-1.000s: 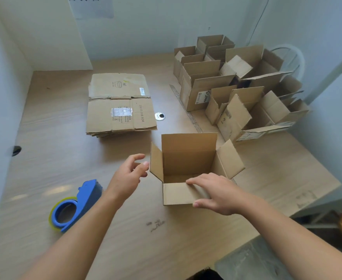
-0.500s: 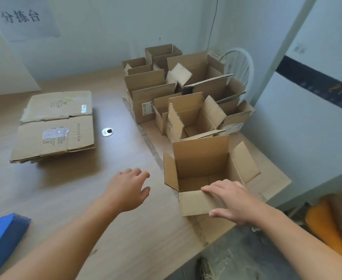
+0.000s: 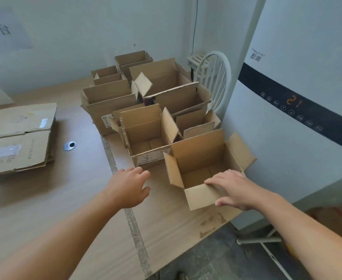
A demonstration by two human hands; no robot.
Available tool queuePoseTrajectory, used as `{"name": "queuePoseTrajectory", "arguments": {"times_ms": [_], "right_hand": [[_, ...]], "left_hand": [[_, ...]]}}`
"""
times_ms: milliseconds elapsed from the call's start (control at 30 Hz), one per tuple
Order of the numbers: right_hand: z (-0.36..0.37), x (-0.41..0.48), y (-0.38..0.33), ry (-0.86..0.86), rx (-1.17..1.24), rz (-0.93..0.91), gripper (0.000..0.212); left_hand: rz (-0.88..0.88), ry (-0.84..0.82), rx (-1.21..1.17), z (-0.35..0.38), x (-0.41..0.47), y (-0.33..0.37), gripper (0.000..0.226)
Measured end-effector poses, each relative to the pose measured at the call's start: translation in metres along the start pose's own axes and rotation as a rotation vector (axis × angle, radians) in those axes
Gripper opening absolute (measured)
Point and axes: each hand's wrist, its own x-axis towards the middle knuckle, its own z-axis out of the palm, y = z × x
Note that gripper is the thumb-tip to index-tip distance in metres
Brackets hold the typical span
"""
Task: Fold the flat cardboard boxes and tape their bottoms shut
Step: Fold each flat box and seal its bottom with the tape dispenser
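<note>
gripping the box [image 3: 198, 156] flap, right hand [image 3: 232, 188]; flat stack [image 3: 18, 138] cut off left

Right hand [image 3: 234, 188] grips the open box [image 3: 196, 154] — left hand [image 3: 125, 186] hovers just beside.

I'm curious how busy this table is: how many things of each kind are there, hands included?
Held open box: 1
Other open boxes: 8, as far as overlap shows
Stack of flat boxes: 1
Metal ring: 1
Hands, left hand and right hand: 2
Total: 13
</note>
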Motion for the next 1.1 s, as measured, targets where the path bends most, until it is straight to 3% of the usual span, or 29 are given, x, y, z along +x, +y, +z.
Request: {"name": "queuePoseTrajectory", "arguments": {"times_ms": [433, 700, 1100], "right_hand": [[-0.02, 0.032, 0.092, -0.03, 0.051, 0.039, 0.061], [-0.017, 0.035, 0.094, -0.052, -0.049, 0.03, 0.047], [-0.038, 0.011, 0.062, 0.162, -0.082, 0.05, 0.043]], "left_hand": [[-0.044, -0.064, -0.089, -0.006, 0.052, 0.025, 0.038], [-0.074, -0.092, -0.146, -0.009, 0.054, 0.032, 0.044], [-0.082, -0.017, -0.189, -0.026, 0.042, 0.042, 0.044]]}}
